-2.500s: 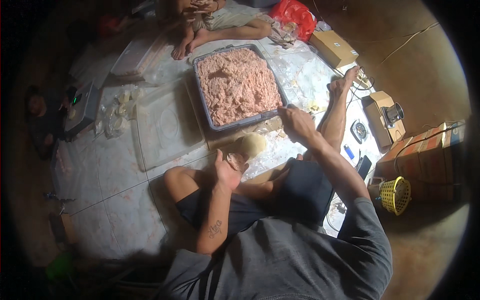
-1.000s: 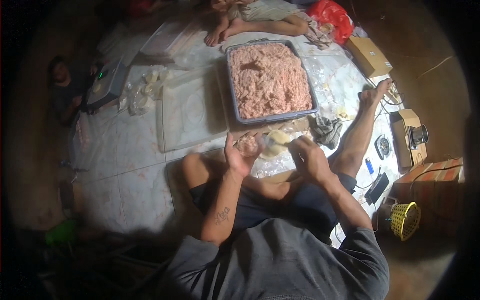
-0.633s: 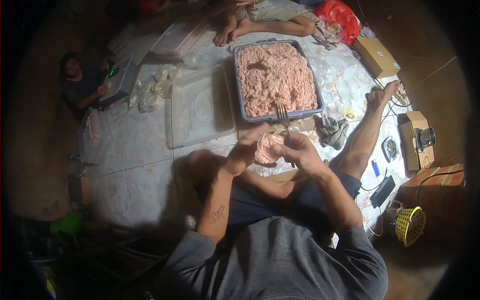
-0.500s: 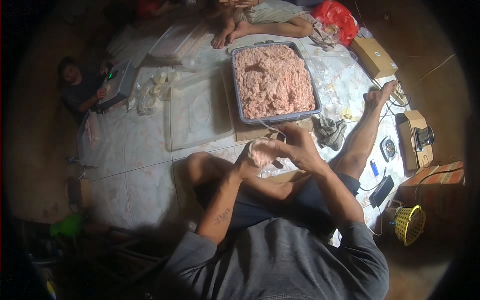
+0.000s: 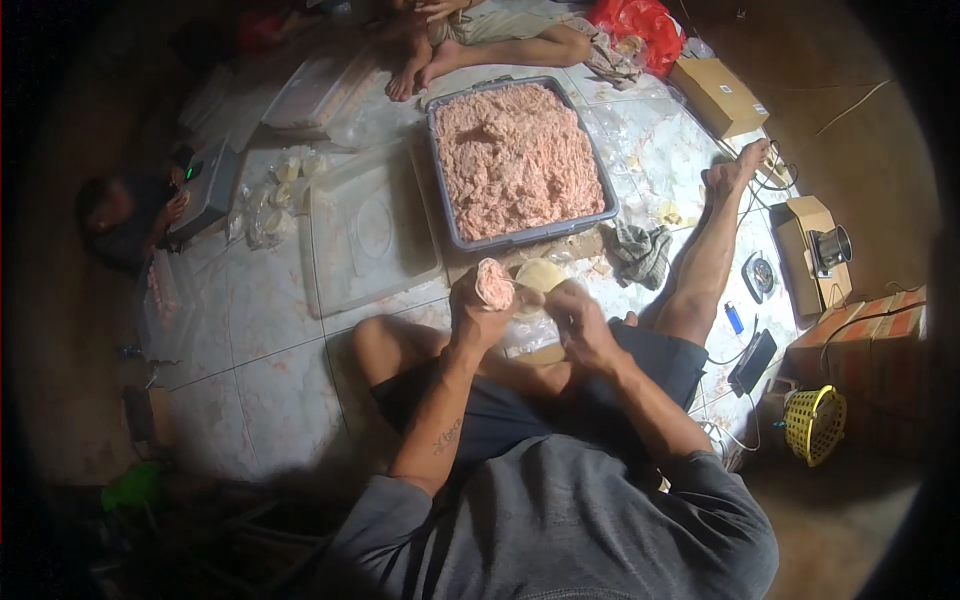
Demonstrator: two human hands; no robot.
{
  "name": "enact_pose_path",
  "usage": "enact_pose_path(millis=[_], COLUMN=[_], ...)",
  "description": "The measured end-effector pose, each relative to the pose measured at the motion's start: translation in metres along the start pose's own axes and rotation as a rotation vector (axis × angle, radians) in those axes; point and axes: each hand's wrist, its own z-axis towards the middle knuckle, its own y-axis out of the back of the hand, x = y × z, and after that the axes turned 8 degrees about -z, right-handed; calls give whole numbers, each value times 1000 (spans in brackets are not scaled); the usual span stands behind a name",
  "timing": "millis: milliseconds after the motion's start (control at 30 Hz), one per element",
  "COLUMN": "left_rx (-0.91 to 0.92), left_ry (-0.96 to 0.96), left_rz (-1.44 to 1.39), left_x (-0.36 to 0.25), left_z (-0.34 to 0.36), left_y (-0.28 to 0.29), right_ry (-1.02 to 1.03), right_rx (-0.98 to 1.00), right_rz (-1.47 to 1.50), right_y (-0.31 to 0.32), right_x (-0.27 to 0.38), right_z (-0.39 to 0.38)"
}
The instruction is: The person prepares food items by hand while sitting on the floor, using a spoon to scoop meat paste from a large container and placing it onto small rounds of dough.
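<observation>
The left hand [image 5: 480, 322] gripped a filled wrapper [image 5: 494, 285], its pink top showing, on the near side of the tub [image 5: 540, 235] of mince [image 5: 520, 165]. The right hand [image 5: 583, 326] was curled close by, too blurred to tell what it held. Pale wrappers [image 5: 541, 273] lay just beyond.

Pink mince [image 5: 515, 160]; blue-grey tub [image 5: 535, 235]; cream wrappers [image 5: 541, 274]; red bag [image 5: 648, 36]; yellow basket [image 5: 814, 426]; white tiles [image 5: 282, 398], reddish veining
</observation>
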Motion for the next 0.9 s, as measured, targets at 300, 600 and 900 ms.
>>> enact_pose_path(millis=[300, 600, 900], left_rx=[-13, -9, 193], left_ry=[134, 58, 64], left_rz=[-470, -207, -474], left_x=[0, 23, 11], left_z=[12, 0, 3], left_y=[20, 12, 13], right_ry=[-549, -81, -322], right_rx=[191, -90, 136], right_rz=[764, -38, 518], right_y=[-14, -8, -24], right_x=[-8, 8, 7], right_z=[-30, -9, -26])
